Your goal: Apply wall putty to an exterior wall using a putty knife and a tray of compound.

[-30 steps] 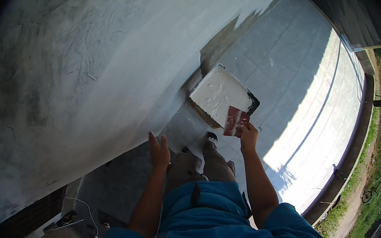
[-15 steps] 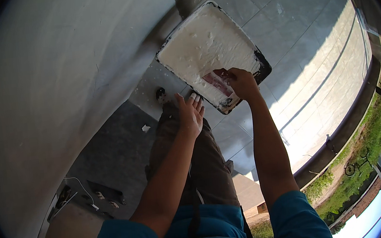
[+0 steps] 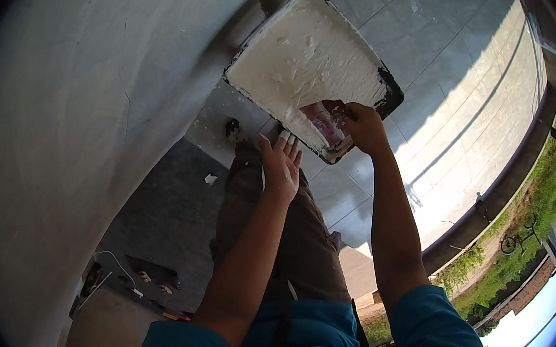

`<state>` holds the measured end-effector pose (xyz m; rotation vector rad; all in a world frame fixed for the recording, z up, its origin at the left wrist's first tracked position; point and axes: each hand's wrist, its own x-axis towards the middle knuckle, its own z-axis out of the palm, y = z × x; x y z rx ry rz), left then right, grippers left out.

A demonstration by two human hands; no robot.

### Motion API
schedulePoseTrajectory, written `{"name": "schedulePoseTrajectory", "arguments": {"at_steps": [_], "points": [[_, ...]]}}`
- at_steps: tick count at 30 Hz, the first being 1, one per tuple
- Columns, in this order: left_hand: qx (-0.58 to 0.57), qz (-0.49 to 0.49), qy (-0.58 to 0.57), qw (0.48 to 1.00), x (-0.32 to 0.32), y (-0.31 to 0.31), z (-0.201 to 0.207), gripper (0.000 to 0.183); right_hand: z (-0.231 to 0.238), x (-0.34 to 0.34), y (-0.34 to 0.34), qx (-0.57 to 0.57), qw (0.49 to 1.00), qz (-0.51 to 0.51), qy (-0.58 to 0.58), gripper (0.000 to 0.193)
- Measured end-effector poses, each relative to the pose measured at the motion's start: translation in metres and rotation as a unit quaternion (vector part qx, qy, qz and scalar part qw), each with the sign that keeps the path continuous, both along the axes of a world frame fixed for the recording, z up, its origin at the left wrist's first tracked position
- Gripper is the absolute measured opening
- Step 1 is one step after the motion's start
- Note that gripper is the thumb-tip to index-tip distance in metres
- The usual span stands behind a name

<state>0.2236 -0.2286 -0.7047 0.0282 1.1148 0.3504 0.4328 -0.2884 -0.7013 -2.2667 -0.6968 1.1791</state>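
The tray (image 3: 391, 94), dark-rimmed and rectangular, lies on the floor (image 3: 413, 44) just beside the wall (image 3: 76, 127), and white paste (image 3: 306, 52) covers most of its inside. In the corner nearest me, I see the scraper (image 3: 322, 120), a flat reddish blade smeared with white, low over the tray and partly against the paste. My right hand (image 3: 366, 127) grips its right-hand edge, the fingers closed and pinching it; the exact place of the thumb is too dark for me to tell. My left hand (image 3: 280, 170) is open and has hold of nothing, its fingers extended and slightly apart, the tips coated white. It hangs over the trousers (image 3: 308, 238), near the tray's near side; whether it touches the rim I cannot tell. One shoe (image 3: 233, 131) shows to the left of the tray.

Compared with one second ago, the scraper has passed from upright before the tray's near corner to inside that corner, and the left hand has come from beside the wall to beside the tray. Compared with half a second ago, the change is small: the right hand sits slightly farther right, more of the red blade shows, and the left hand keeps nearly the same pose.
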Motion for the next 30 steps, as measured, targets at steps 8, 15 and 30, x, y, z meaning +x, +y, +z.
{"name": "schedulePoseTrajectory", "arguments": {"at_steps": [8, 15, 30], "points": [[-0.001, 0.007, 0.008, 1.000, -0.001, -0.002, -0.002, 0.108, 0.004, 0.005, 0.005, 0.001, 0.999, -0.020, 0.042, 0.031], [0.001, 0.016, 0.002, 1.000, -0.002, -0.002, -0.002, 0.111, 0.005, 0.003, -0.006, 0.084, 0.985, -0.102, 0.113, 0.028], [0.006, 0.030, -0.005, 1.000, -0.001, -0.005, -0.001, 0.109, -0.010, -0.014, 0.019, -0.003, 0.992, 0.110, -0.064, 0.028]]}}
